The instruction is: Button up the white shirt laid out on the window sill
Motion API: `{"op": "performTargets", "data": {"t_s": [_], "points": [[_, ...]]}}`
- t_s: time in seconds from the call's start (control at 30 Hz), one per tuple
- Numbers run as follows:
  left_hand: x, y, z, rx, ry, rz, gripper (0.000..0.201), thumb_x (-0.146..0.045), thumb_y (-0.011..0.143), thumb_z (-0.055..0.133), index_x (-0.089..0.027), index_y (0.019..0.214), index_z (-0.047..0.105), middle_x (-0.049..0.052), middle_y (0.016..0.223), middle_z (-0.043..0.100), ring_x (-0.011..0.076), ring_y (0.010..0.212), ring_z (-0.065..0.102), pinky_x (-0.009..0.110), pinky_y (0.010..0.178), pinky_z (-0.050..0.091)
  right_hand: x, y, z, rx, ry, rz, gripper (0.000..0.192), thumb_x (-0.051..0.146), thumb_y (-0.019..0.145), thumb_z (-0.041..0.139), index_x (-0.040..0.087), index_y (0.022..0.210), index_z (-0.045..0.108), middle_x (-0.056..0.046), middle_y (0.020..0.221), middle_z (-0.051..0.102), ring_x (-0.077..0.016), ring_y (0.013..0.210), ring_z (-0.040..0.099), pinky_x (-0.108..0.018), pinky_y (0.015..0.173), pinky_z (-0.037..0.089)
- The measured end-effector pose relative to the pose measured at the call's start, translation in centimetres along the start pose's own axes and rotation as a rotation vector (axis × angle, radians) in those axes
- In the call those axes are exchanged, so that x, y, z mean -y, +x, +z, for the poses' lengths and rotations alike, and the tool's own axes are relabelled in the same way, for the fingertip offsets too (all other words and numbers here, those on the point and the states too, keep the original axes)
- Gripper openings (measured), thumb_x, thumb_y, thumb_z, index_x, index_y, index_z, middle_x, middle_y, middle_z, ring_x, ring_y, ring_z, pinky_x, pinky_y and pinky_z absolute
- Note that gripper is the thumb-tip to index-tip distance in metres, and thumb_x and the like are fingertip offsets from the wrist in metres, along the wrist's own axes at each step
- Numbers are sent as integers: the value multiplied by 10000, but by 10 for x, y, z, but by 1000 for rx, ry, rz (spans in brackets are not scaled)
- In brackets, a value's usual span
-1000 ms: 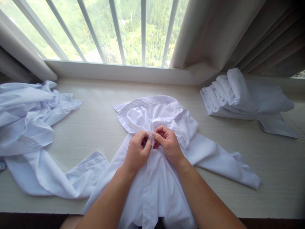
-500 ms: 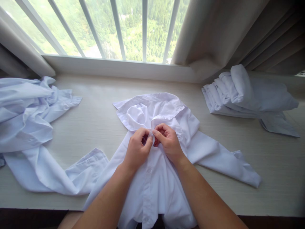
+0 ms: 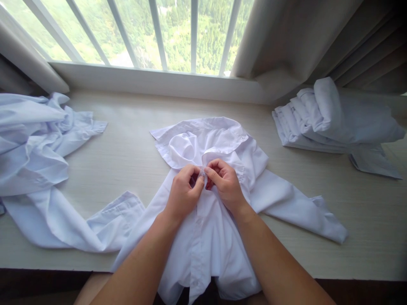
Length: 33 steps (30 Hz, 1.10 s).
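Observation:
A white long-sleeved shirt (image 3: pixel 219 237) lies front up before me, its collar toward the window and its hem hanging over the near edge. My left hand (image 3: pixel 186 186) pinches the front placket a little below the open collar. From the other side my right hand (image 3: pixel 224 182) pinches the same strip, thumb against fingers, close to the left fingertips. Any button between the fingers is too small and covered to make out. Below the hands, the placket runs down the middle of the shirt.
A crumpled white shirt (image 3: pixel 34 144) lies at the left, one sleeve reaching toward the middle. Folded white garments (image 3: pixel 314 123) are stacked at the right. Behind the pale wooden surface (image 3: pixel 127 127) stand a barred window (image 3: pixel 178 34) and grey curtains (image 3: pixel 280 38).
The view has tipped slightly, so everything sits a little higher in the picture. Both hands keep their pinch on the placket, with only slight finger movement.

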<state>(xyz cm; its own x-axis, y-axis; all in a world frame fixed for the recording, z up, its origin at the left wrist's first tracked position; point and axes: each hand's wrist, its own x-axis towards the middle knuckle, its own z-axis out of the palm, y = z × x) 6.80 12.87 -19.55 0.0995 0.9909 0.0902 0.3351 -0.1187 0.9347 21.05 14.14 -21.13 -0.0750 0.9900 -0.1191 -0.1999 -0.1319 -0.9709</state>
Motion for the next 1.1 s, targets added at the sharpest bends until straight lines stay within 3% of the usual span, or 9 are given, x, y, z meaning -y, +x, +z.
{"op": "performTargets", "data": {"t_s": [1.1], "points": [[12, 3, 10, -40, -44, 77, 114, -145, 866, 596, -184, 764, 562, -6, 744, 576, 127, 697, 522, 249, 671, 429, -5, -3, -1, -21, -55, -60, 407, 540, 855, 774, 219, 867, 524, 37, 736, 532, -74, 584, 527, -178, 503, 432]]}}
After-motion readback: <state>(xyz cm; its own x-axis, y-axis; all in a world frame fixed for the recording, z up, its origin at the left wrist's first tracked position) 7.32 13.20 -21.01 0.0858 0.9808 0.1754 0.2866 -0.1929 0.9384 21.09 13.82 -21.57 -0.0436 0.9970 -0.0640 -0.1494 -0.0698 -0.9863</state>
